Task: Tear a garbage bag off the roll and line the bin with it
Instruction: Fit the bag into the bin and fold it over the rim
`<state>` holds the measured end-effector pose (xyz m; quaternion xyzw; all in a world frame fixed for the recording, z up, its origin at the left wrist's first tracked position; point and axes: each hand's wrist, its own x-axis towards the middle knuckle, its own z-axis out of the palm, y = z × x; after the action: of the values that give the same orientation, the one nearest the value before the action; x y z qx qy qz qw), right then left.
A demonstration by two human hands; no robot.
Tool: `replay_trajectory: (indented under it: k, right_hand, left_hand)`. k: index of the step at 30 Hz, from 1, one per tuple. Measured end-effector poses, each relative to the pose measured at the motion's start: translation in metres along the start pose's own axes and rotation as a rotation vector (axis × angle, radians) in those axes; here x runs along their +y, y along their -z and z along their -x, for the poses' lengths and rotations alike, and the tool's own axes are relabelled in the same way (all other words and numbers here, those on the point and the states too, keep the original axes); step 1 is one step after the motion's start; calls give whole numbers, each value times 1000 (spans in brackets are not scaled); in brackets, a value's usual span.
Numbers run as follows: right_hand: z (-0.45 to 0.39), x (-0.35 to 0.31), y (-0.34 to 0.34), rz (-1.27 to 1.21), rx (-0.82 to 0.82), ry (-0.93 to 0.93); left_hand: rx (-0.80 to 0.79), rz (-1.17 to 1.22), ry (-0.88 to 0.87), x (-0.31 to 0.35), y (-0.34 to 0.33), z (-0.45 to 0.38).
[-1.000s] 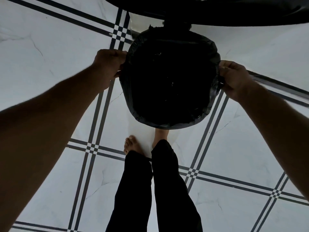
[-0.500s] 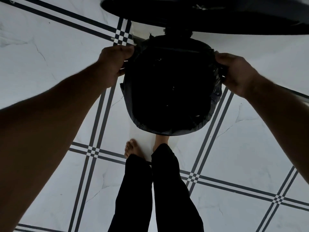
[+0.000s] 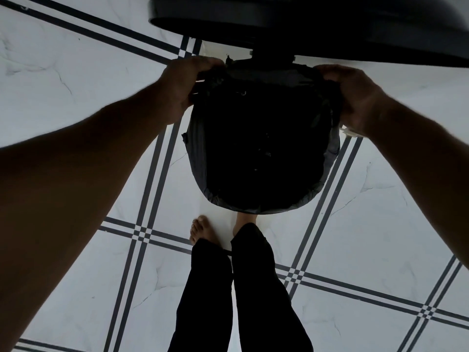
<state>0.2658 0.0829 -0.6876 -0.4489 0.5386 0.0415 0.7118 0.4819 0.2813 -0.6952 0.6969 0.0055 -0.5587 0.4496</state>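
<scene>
A round bin stands on the floor in front of my feet, and a black garbage bag [image 3: 261, 148] lines it, its edge folded down over the rim [image 3: 253, 208]. My left hand [image 3: 186, 85] grips the bag's edge at the far left of the rim. My right hand [image 3: 355, 97] grips it at the far right. A small white patch of the bin [image 3: 349, 132] shows under my right hand. The bag's inside is dark and I cannot make out its bottom.
A dark round tabletop [image 3: 304, 24] on a central post overhangs the bin's far side. The floor is white marble tile [image 3: 76, 72] with dark double stripes. My bare feet [image 3: 200, 229] and black trouser legs [image 3: 241, 301] stand right behind the bin.
Both hands have slid along the rim from its sides toward the far edge, drawing the bag's edge with them. The view has dipped, so the tabletop shows more.
</scene>
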Motion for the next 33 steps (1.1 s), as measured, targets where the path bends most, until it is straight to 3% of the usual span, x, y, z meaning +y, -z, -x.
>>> replay_trajectory:
  k: [5, 8, 10, 12, 13, 14, 15, 16, 18, 20, 21, 24, 25, 27, 29, 31, 32, 33]
  right_hand:
    - [0, -10, -7, 42, -149, 39]
    - [-5, -12, -11, 151, -92, 59]
    - [-8, -12, -14, 141, -65, 35]
    - [-8, -11, -17, 137, -33, 18]
    - [-9, -10, -20, 146, -6, 20]
    - [-11, -9, -22, 154, 23, 24]
    - [-13, -8, -24, 170, 52, 37]
    - [-14, -7, -26, 197, 79, 57]
    - [-19, -3, -26, 250, 133, 118]
    - [-21, 0, -26, 316, 161, 166]
    - [-22, 0, -25, 348, 175, 183]
    - [-16, -1, -24, 318, 164, 193]
    - [-13, -2, -21, 280, 145, 175]
    - [-5, -4, -15, 222, 87, 115]
    - [0, -2, -9, 185, 52, 78]
    - [5, 5, -1, 201, 82, 114]
    - [8, 8, 3, 189, 111, 163]
    - [10, 12, 9, 161, 130, 217]
  left_hand:
    - [20, -211, -46, 9, -11, -13]
    - [17, -321, -79, 0, -12, -14]
    - [43, -266, -66, 5, -6, -23]
    - [-80, -274, -47, 2, -8, -33]
    - [8, -238, 27, -11, -19, -51]
    - [196, -270, 70, -24, -19, -75]
    - [376, -313, 254, -53, -14, -94]
    - [375, -216, 353, -123, -26, -70]
    - [322, -263, 511, -301, -41, -24]
    - [387, -563, 522, -438, -27, 4]
    - [400, -608, 508, -463, -19, 2]
    - [506, -793, 553, -441, -12, -7]
    - [460, -892, 540, -439, -13, -7]
    - [415, -960, 392, -460, -3, -15]
    - [419, -946, 354, -493, 17, -25]
    - [416, -777, 335, -521, 12, -23]
    - [398, -651, 312, -503, 16, -33]
    - [364, -562, 253, -439, 21, -38]
